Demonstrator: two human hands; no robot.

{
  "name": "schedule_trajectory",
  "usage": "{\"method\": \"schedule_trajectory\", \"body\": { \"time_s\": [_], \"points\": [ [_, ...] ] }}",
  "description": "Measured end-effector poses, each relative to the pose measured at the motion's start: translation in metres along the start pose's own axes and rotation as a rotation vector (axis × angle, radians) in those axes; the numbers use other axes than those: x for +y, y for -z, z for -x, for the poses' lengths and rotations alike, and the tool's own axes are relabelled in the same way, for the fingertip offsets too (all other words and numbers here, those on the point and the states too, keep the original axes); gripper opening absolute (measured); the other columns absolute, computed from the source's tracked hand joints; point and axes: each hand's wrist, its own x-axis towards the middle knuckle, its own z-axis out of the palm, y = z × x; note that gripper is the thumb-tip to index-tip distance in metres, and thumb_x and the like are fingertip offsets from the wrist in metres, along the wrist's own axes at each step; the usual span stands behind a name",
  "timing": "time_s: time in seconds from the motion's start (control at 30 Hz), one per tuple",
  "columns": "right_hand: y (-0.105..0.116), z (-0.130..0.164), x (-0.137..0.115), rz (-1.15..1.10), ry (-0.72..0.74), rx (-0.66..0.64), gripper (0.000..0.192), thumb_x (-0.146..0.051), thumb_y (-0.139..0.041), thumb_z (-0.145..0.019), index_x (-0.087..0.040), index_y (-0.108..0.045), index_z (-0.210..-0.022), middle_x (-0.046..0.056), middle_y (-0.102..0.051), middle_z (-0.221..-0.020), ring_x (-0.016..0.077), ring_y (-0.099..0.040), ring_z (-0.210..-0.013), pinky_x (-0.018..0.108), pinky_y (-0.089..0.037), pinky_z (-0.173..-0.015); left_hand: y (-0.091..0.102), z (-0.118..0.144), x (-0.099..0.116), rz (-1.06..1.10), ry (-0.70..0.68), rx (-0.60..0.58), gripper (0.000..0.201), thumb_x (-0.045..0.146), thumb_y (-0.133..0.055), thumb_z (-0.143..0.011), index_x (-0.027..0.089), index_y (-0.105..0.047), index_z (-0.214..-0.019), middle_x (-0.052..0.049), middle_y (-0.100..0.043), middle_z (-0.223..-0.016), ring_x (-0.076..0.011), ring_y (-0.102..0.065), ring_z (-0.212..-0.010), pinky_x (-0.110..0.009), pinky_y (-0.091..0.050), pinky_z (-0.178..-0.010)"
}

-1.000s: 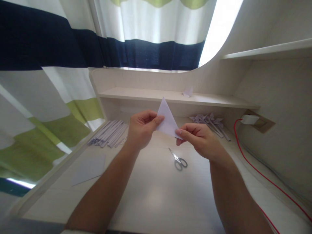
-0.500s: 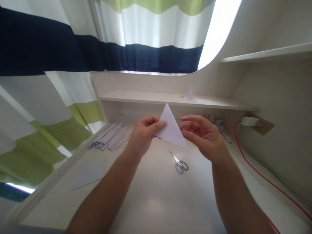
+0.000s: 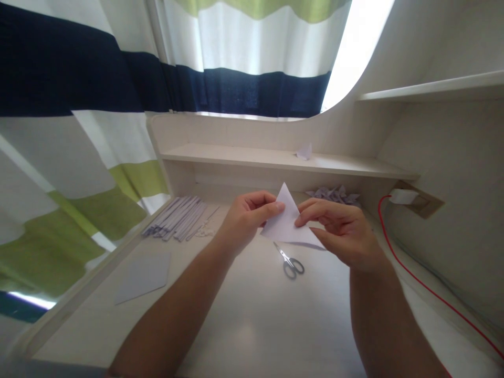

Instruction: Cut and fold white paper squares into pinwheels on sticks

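A white sheet of paper folded into a triangle (image 3: pixel 289 228) is held up above the desk, its point toward the shelf. My left hand (image 3: pixel 252 215) pinches its left side, the thumb lying on the face. At the right side, my right hand (image 3: pixel 340 226) grips the paper, a fingertip pressed on the face and the thumb by the lower right corner. The lower edge is slightly parted near that corner. Below the paper lie scissors (image 3: pixel 290 263) with dark handles, blades pointing away from me.
Rolled paper sticks (image 3: pixel 173 218) lie in a row at the left, beside small white scraps (image 3: pixel 205 229). A flat paper sheet (image 3: pixel 144 275) is nearer. Folded paper pieces (image 3: pixel 334 194) sit at the back right, another piece (image 3: pixel 304 152) on the shelf (image 3: pixel 236 156). A red cable (image 3: pixel 413 281) runs along the right.
Both hands and the paper triangle have moved right and slightly lower. My right hand, at the triangle's right edge before, now has a fingertip pressed on its face.
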Motion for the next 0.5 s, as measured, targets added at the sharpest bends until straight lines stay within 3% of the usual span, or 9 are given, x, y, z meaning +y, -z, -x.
{"method": "schedule_trajectory", "body": {
  "time_s": [0.17,0.5],
  "points": [
    [0.0029,-0.0007,0.0027,-0.029,0.002,-0.074,0.013,-0.019,-0.080,-0.091,-0.027,-0.082,-0.102,0.005,-0.077,-0.105,0.0209,-0.071,-0.096,0.035,-0.056,-0.088,-0.0029,0.0031,0.0040,-0.092,-0.096,0.053,0.028,0.041,-0.089,-0.073,0.016,-0.077,-0.072,-0.001,-0.068,-0.068,-0.0102,-0.057,-0.062,-0.021,-0.043,-0.055],
    [0.0051,-0.0004,-0.0033,0.039,-0.062,-0.227,0.011,-0.015,-0.080,-0.090,-0.023,-0.078,-0.097,0.003,-0.077,-0.102,0.0206,-0.071,-0.096,0.035,-0.053,-0.089,0.0015,0.0015,0.0074,-0.137,-0.139,-0.064,0.026,0.041,-0.088,-0.080,0.016,-0.081,-0.086,-0.004,-0.077,-0.081,-0.0140,-0.068,-0.072,-0.023,-0.054,-0.064]
  ]
}}
